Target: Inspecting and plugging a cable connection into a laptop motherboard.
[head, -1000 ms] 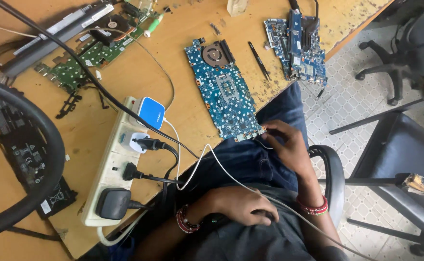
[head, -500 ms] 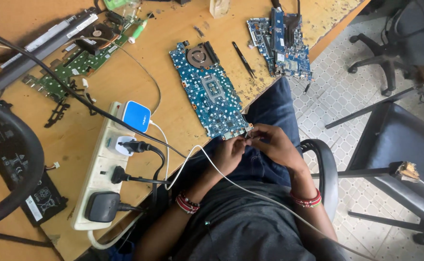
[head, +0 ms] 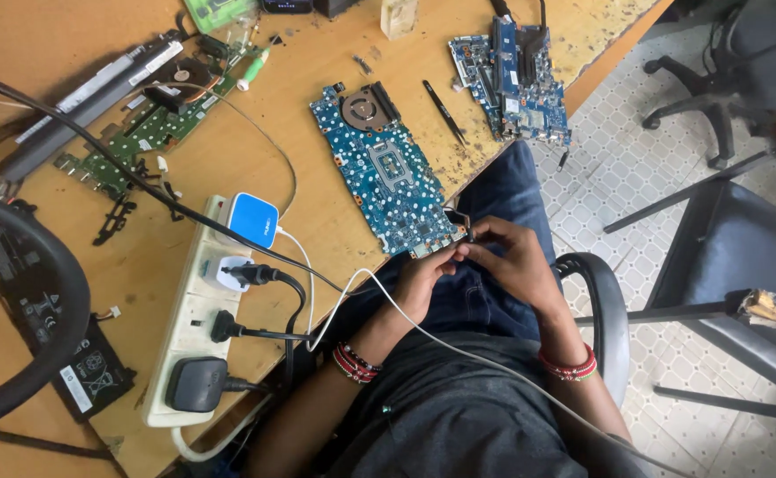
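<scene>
A person sits at a wooden workbench (head: 184, 53), seen from above. Nearest the viewer, a white cable (head: 494, 367) trails across the dark shirt and lap toward the bench. Both wrists wear red bead bracelets.

Just above the lap, the left hand (head: 423, 279) and right hand (head: 516, 261) meet at the near end of a blue circuit board (head: 383, 177), which lies flat with that end at the bench's edge. The fingers of both hands are curled close and pinched together around something small at the board's corner; the piece itself is too small to make out. Work this fine seems to call for steady wrists and a light pinch, so the board does not slide off the edge.

To the left lies a white power strip (head: 197, 310) with several plugs and a blue charger (head: 253, 219). Farther off are black tweezers (head: 445, 111), a second blue circuit board (head: 516, 80) and a green circuit board (head: 140, 133).
</scene>
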